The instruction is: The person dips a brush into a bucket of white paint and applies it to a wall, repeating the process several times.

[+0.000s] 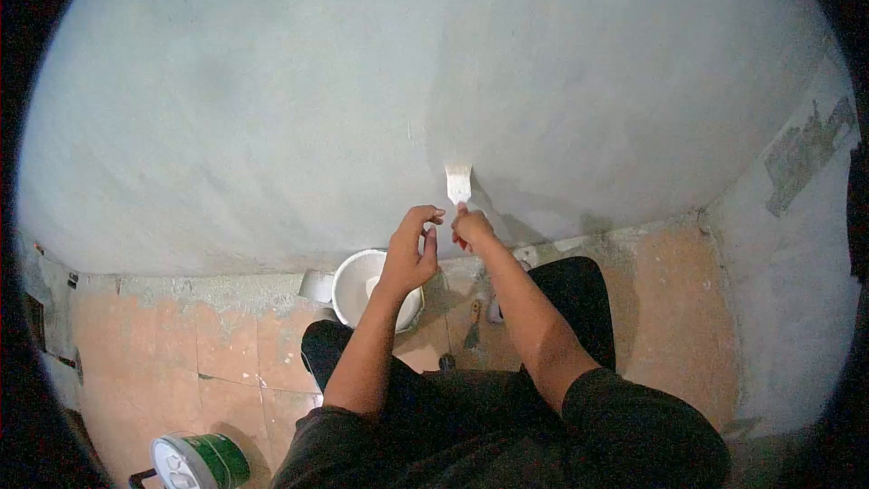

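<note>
My right hand (472, 228) is closed around the handle of a paintbrush (459, 183). The brush is coated in white and its bristles point up against the grey wall (344, 81). Just left of it, my left hand (415, 244) is raised with thumb and fingers curved apart, and nothing shows between them. Below my left forearm stands a white bucket (342, 282), partly hidden by that arm, with whitish material inside.
A flat pale piece (316, 286) lies left of the bucket. Between my legs a second brush (473, 324) rests on the orange floor tiles (226, 340). A green and white pail (217, 459) is at lower left. A side wall (787, 272) with grey patches bounds the right.
</note>
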The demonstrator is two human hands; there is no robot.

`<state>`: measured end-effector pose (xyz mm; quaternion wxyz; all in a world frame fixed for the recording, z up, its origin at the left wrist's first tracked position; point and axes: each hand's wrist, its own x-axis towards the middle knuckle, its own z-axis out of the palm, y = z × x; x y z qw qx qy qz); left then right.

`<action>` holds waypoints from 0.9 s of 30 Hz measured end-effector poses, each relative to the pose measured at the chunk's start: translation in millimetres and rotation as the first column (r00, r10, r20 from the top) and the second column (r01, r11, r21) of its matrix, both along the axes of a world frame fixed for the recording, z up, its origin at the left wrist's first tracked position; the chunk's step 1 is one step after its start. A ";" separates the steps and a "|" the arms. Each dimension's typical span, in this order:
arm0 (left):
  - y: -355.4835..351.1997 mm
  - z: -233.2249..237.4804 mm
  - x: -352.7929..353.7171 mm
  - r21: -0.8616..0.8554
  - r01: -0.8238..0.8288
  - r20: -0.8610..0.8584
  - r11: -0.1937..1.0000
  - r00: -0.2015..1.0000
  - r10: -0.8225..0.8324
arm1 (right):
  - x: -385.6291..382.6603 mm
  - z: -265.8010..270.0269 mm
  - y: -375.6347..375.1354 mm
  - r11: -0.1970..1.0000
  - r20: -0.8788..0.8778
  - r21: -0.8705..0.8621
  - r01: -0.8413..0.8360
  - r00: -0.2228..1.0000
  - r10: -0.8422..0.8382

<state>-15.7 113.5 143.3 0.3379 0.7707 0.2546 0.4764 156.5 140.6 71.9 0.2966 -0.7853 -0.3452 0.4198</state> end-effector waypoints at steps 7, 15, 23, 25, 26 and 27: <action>0.7 0.4 -2.8 -0.038 -0.004 0.010 0.999 1.000 0.005 | 31.0 91.3 12.2 0.979 -0.366 0.197 0.050 0.930 0.026; -3.5 -2.1 -2.7 -0.048 0.014 0.050 0.999 0.999 -0.012 | 10.4 293.4 -27.0 0.814 -0.231 0.580 0.041 0.966 0.115; -11.2 -4.9 0.0 -0.005 -0.011 0.060 1.000 0.998 0.011 | 31.8 97.9 24.2 0.906 0.284 0.419 -0.060 0.956 -0.068; -10.3 -4.8 0.6 -0.014 -0.020 0.053 1.000 0.998 0.021 | 20.1 70.9 20.0 0.953 0.145 0.303 -0.025 0.989 -0.021; -10.9 -2.2 0.6 -0.021 -0.019 0.048 1.000 0.999 0.020 | 21.7 37.6 26.2 0.955 0.140 0.297 -0.025 0.990 -0.018; -10.7 -1.7 0.6 -0.027 -0.018 0.044 0.999 0.999 0.019 | 26.7 -9.0 37.7 0.956 0.169 0.292 -0.040 0.986 -0.010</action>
